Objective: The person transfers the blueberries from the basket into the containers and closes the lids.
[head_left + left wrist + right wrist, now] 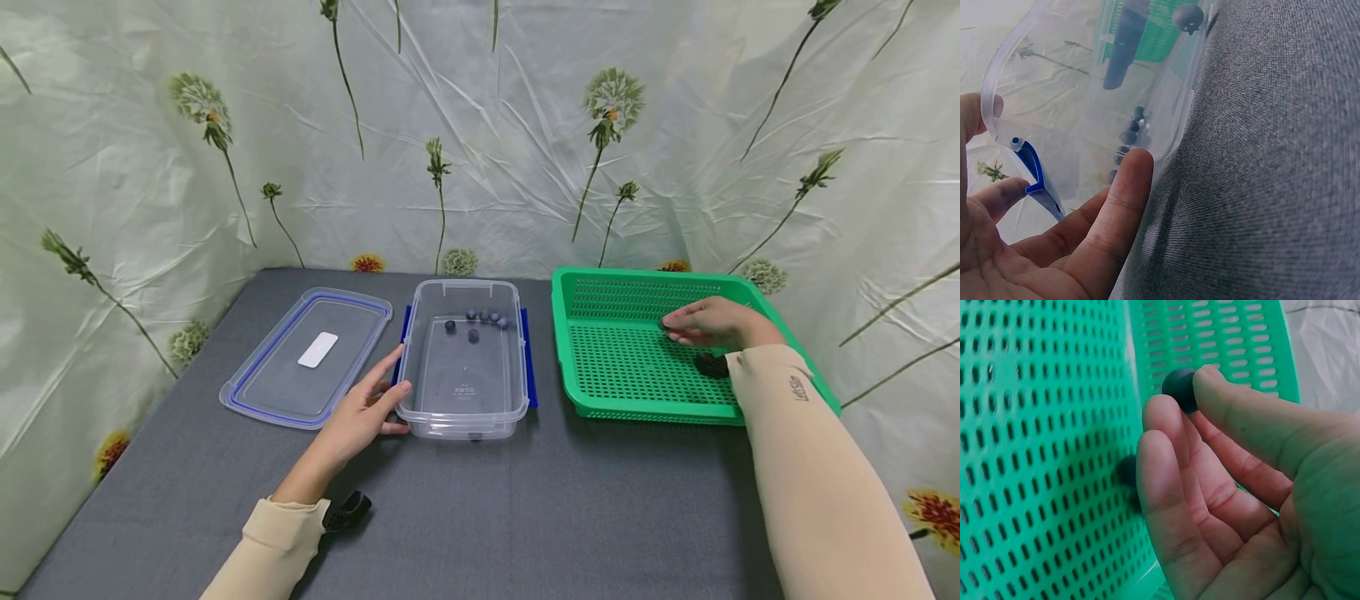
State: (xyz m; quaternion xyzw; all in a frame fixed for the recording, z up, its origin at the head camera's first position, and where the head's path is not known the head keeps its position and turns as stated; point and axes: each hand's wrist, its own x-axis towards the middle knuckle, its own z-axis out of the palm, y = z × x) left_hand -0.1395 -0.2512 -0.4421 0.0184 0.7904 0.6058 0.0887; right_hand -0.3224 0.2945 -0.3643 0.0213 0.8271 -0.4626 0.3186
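Note:
A clear plastic container (pixel 465 379) with blue side latches holds several blueberries (pixel 473 336). My left hand (pixel 360 417) holds its left side, thumb over the rim and fingers along the outer wall. In the left wrist view one finger touches the blue latch (pixel 1036 172), and a blueberry (pixel 1188 19) shows through the clear wall. Above the green basket (pixel 622 367), my right hand (pixel 708 322) pinches a blueberry (pixel 1180 389) between thumb and fingertip. Behind those fingers, another dark blueberry (pixel 1129 470) lies in the basket, partly hidden.
The container's lid (pixel 281 387), with a blue seal and a white label (pixel 318 350), lies flat to the left. A grey cloth (pixel 570 500) covers the table. A flower-printed curtain (pixel 495 125) hangs behind and at the sides.

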